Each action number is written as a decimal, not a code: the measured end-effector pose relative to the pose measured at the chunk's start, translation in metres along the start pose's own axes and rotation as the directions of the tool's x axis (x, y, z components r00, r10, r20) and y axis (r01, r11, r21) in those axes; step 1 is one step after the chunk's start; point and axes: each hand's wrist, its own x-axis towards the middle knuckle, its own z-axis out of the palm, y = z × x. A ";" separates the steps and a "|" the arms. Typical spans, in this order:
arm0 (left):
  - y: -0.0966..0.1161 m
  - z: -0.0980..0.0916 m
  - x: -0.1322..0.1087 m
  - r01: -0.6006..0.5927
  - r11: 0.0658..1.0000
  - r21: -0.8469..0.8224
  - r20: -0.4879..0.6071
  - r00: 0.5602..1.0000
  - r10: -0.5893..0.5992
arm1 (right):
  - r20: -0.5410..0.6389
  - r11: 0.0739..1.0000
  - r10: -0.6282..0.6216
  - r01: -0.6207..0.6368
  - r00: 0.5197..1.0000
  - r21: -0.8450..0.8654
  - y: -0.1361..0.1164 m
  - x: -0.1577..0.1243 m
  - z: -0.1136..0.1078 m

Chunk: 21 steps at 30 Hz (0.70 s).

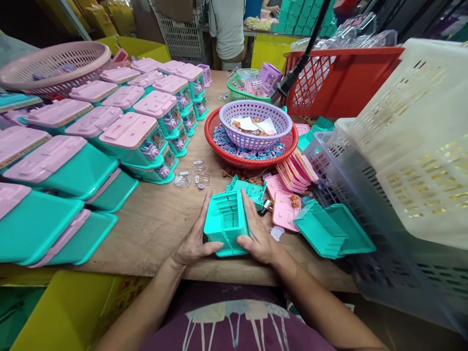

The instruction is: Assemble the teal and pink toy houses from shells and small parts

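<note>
A: How are the person's hands set?

B: The left hand and right hand press inward on opposite sides of the teal box, which sits between the palms with its open top up. Both thumbs rest on its near face.

A: What makes that hold work well?

B: Even pressure, probably. A line runs down the near face between the thumbs, and it looks like a joint; if so, the palms should push squarely, so neither side rides ahead, and the thumbs should stay off the joint.

A: Is there room around it?

B: Just beyond the grip lies a teal part, and to its right a pink panel, so the box is best held clear of both.

A: What can't be told?

B: The box's underside and its far outer face are hidden, so whether it touches the table is unclear. The thin dark lines inside are hard to read, and a black-and-silver item right of the grip is partly covered.
</note>
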 end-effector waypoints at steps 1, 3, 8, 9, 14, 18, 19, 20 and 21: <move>0.001 -0.002 -0.001 0.011 0.999 0.044 0.008 1.000 -0.011 | 0.002 1.000 -0.006 0.006 1.000 -0.005 0.001 0.000 0.002; 0.001 -0.004 -0.003 0.025 0.995 0.101 0.015 1.000 -0.026 | 0.008 1.000 -0.013 0.013 1.000 -0.005 0.003 0.000 0.007; -0.006 -0.003 -0.009 0.015 0.998 0.059 -0.017 1.000 -0.014 | 0.044 1.000 -0.018 0.018 0.999 0.017 0.010 0.000 0.018; -0.008 -0.002 -0.011 0.012 0.999 0.046 -0.022 1.000 -0.011 | 0.059 1.000 -0.021 0.020 0.998 0.013 0.012 0.000 0.019; -0.010 0.000 -0.014 -0.016 0.999 0.031 -0.030 0.999 0.017 | 0.096 0.998 -0.056 0.058 0.994 -0.021 0.016 -0.002 0.021; -0.011 -0.001 -0.014 -0.033 0.999 0.005 -0.030 0.999 0.033 | 0.014 0.997 -0.069 0.069 0.998 0.019 0.013 -0.001 0.026; -0.012 -0.001 -0.013 -0.040 0.999 -0.004 -0.037 0.999 0.040 | -0.002 0.998 -0.053 0.053 0.999 0.017 0.012 0.000 0.027; -0.012 -0.001 -0.013 -0.048 0.999 -0.014 -0.049 0.998 0.047 | -0.011 0.999 -0.035 0.035 0.999 0.009 0.011 0.000 0.028; -0.012 -0.001 -0.012 -0.055 0.998 -0.025 -0.061 0.997 0.053 | -0.014 1.000 -0.018 0.018 1.000 0.002 0.010 0.000 0.028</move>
